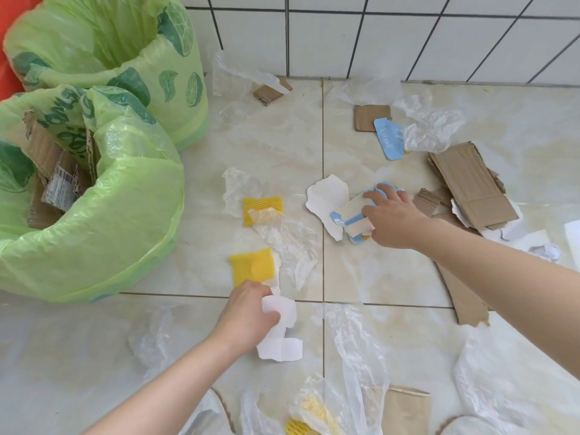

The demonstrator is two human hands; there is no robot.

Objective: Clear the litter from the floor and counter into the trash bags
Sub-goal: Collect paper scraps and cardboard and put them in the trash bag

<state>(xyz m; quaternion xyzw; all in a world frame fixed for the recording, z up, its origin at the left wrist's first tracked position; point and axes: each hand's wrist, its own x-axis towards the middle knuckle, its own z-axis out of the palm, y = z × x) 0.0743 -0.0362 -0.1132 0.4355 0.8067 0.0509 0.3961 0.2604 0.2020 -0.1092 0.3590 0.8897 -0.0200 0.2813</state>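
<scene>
- Litter lies all over the tiled floor (361, 277); nearest the camera sit clear plastic film (354, 346), a brown paper piece (408, 409) and a scrap of yellow foam net (296, 427).
- Left hand (248, 312) is curled round a torn white paper strip (281, 337), pinching it just below a yellow foam pad (252, 266) on the floor.
- Right hand (392, 215) reaches further out, its fingers bent over a torn white-and-blue card (348, 219); I judge it is grasping the card, though the fingertips are partly hidden.
- Cardboard sheets (470, 186) lie just beyond the right hand.
- Two green trash bags (131, 196) stand open at far left; the nearer one already holds cardboard.
- Gathering looks to be the step in hand, with much left to do.
- Next, both handfuls need lifting clear and carrying left over a bag's mouth before letting go.
</scene>
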